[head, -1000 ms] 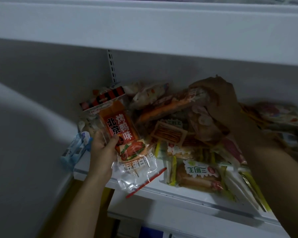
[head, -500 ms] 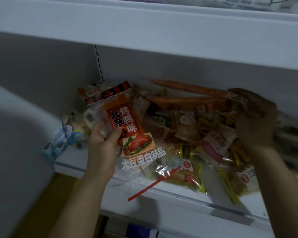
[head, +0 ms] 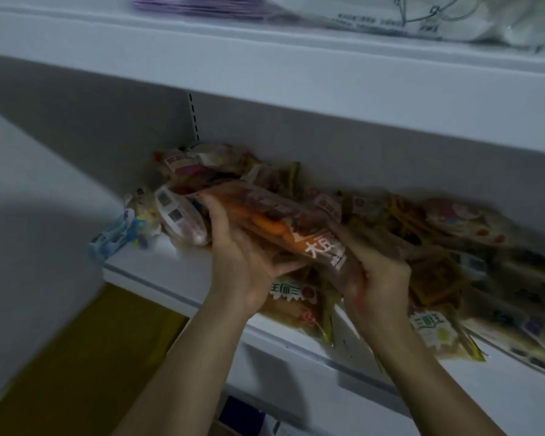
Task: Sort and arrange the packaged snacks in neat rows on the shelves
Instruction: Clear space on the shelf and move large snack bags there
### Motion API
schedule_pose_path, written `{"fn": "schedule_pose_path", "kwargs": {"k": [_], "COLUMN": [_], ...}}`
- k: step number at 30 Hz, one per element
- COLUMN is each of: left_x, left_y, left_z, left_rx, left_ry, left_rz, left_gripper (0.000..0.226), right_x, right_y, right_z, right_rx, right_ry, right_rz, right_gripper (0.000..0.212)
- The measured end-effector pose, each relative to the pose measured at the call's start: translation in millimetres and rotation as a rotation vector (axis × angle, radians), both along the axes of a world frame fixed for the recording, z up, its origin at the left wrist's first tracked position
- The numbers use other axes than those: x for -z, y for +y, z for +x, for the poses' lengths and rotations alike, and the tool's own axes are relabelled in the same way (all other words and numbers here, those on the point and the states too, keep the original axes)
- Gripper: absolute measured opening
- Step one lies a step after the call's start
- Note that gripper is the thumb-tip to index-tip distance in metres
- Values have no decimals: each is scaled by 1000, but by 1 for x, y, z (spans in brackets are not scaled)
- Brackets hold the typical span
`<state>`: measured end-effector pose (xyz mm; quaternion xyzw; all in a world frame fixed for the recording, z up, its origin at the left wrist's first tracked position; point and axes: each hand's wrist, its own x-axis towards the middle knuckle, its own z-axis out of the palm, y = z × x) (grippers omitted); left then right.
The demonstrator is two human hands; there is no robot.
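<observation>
A clear snack bag with an orange label and white characters (head: 299,234) lies slanted across both my hands above the front of the white shelf (head: 158,272). My left hand (head: 243,262) grips its left end from below. My right hand (head: 381,278) closes on its right end. Behind and to the right, a loose pile of snack packets (head: 438,228) covers the shelf. A yellow-green packet (head: 299,306) lies under my hands at the shelf's front edge. Motion blur smears much of the pile.
A white shelf board (head: 296,77) hangs close above, carrying purple and white packages (head: 390,14). A small blue-and-white item (head: 114,237) sits at the shelf's left end by the grey side wall (head: 29,215). A yellow floor (head: 85,357) shows below left.
My right hand left the back of the pile and came forward onto the orange-labelled bag. The bag, upright in my left hand before, now lies slanted between both hands.
</observation>
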<state>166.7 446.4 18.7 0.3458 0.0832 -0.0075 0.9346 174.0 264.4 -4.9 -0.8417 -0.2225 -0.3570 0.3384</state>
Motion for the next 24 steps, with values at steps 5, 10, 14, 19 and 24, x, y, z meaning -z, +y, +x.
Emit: {"fn": "schedule_pose_path", "kwargs": {"k": [5, 10, 14, 19, 24], "left_x": [-7, -3, 0, 6, 2], "left_y": [-23, -34, -38, -46, -45], "left_z": [-12, -22, -35, -48, -54], "left_rx": [-79, -129, -104, -217, -227], "left_ry": [66, 25, 110, 105, 54], "left_rz": [202, 75, 56, 135, 220], "left_gripper": [37, 56, 58, 46, 46], "right_x": [14, 8, 1, 4, -15], "right_y": [-17, -30, -42, -69, -93], "right_z": [-2, -14, -24, -29, -36], "right_rx": [-118, -349, -500, -367, -216], "right_ry": [-68, -133, -54, -13, 270], "right_rz": [-61, -19, -59, -194, 186], "right_gripper": [64, 38, 35, 35, 40]}}
